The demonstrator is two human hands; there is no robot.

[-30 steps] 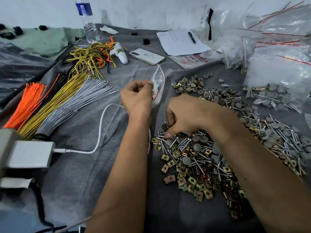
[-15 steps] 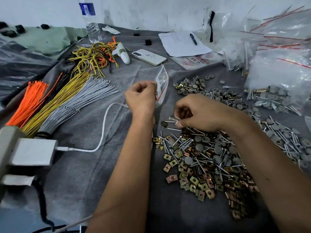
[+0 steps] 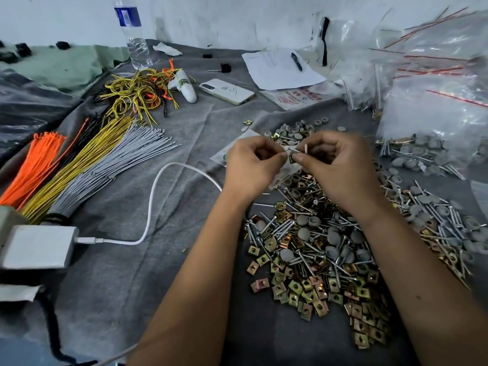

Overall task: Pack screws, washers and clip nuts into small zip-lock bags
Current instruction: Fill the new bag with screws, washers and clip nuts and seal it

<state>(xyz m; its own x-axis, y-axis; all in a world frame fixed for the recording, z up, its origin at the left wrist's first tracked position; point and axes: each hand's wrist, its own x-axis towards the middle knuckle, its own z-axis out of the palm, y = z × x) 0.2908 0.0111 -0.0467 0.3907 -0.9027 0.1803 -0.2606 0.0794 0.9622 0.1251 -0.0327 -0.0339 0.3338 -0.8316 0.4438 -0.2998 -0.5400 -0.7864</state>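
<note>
My left hand (image 3: 250,165) pinches the mouth of a small clear zip-lock bag (image 3: 286,171) that hangs between both hands. My right hand (image 3: 335,165) pinches screws (image 3: 305,148) and a clip nut at the bag's mouth, one screw tip sticking up. Below my hands lies a big pile of screws, grey caps and brass clip nuts (image 3: 317,254) on the grey cloth (image 3: 158,273). More grey washers and screws (image 3: 295,133) lie just beyond my hands.
A heap of clear zip-lock bags (image 3: 433,83) fills the right back. Orange, yellow and grey wire bundles (image 3: 79,165) lie at left, with a white charger (image 3: 37,247) and cable (image 3: 153,204). A phone (image 3: 227,91), paper with pen (image 3: 282,67) and water bottle (image 3: 133,33) sit behind.
My right hand lifted from the pile with screws and came to the bag. My left hand lowered the bag from upright toward the right hand.
</note>
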